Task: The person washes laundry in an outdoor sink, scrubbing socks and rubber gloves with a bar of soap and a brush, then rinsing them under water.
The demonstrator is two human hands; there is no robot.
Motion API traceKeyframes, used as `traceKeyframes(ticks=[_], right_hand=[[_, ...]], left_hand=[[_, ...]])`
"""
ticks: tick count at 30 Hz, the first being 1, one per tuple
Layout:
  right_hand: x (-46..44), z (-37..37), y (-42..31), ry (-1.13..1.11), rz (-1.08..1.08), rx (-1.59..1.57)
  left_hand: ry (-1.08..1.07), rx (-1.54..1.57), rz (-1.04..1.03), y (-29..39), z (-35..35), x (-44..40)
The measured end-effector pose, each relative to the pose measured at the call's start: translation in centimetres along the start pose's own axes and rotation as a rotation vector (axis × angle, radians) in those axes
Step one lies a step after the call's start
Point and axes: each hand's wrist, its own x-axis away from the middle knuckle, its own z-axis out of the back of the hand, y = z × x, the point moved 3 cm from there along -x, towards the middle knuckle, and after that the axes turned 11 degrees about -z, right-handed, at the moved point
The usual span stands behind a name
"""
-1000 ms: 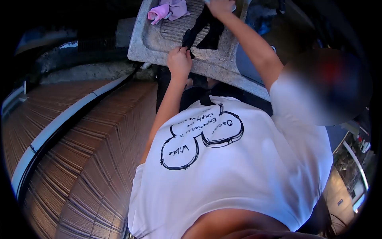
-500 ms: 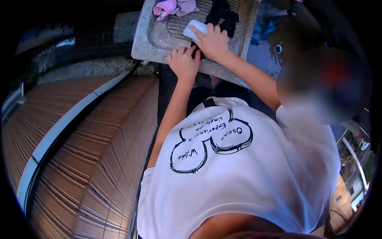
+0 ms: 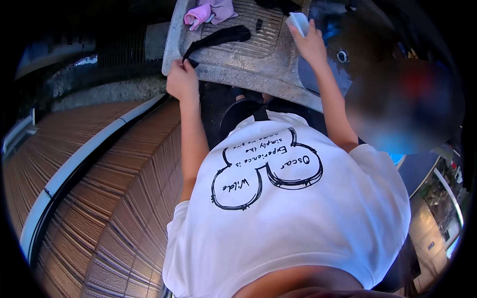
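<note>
My left hand (image 3: 183, 82) pinches one end of a black sock (image 3: 223, 36) at the near left corner of a stone washboard slab (image 3: 233, 73). The sock stretches away from my fingers across the slab, and its far end lies on the ridges. My right hand (image 3: 313, 47) is closed around a white scrubbing brush (image 3: 299, 24), held above the slab's right edge, apart from the sock. Its bristles face left.
A pink cloth (image 3: 198, 17) and a mauve cloth (image 3: 223, 11) lie at the slab's far left. More black cloth (image 3: 280, 5) is at the far edge. A brown tiled surface (image 3: 114, 188) with a pale pipe (image 3: 74, 164) runs along my left.
My hands have moved apart. The left pulled the black sock left and nearer, stretching it out; the right lifted the brush away to the right.
</note>
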Motion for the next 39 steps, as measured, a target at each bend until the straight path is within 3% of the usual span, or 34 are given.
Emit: traceKeyframes(ticks=[2, 4, 8, 11, 12, 14, 18, 20, 23, 24, 27, 36, 39], right_hand=[[0.1, 2.6, 3.0, 0.076, -0.057, -0.052], [0.4, 4.7, 5.6, 0.112, -0.089, -0.094], [1.5, 7.6, 10.5, 0.201, -0.281, -0.131], [3.2, 9.0, 13.5, 0.214, -0.370, -0.203], [3.8, 9.4, 14.4, 0.202, -0.385, -0.248], [5.7, 10.4, 16.0, 0.243, -0.431, -0.291], [9.3, 11.6, 20.0, 0.291, -0.561, -0.379], [10.4, 11.4, 22.0, 0.288, -0.599, -0.429], [11.4, 9.8, 25.6, 0.309, -0.627, -0.632], [11.5, 9.8, 25.6, 0.316, -0.629, -0.642], [12.3, 10.1, 25.1, 0.337, -0.669, -0.717], [12.6, 10.9, 24.4, 0.351, -0.687, -0.893], [13.1, 11.4, 24.7, 0.390, -0.699, -0.952]], left_hand=[[0.115, -0.328, -0.171, -0.6, -0.9, 0.2], [0.289, -0.280, -0.392, 4.7, 0.3, 0.3], [0.075, 0.271, -0.865, 17.0, -5.7, -1.9], [-0.007, 0.191, -0.977, 24.6, -12.8, -4.2], [0.111, 0.120, -1.095, 26.1, -15.3, -5.1], [-0.047, -0.061, -0.982, 27.8, -20.1, -6.8], [-0.184, -0.352, -1.148, 28.2, -26.0, -10.5], [-0.148, -0.254, -1.169, 26.6, -27.6, -11.6], [-0.281, -0.258, -1.076, 27.6, -19.0, -8.1], [-0.275, -0.263, -1.086, 27.6, -19.2, -8.4], [-0.564, -0.221, -1.227, 27.0, -19.5, -9.4], [-0.426, -0.265, -1.394, 23.6, -16.8, -6.5], [-0.296, 0.081, -1.094, 24.3, -13.8, -7.5]])
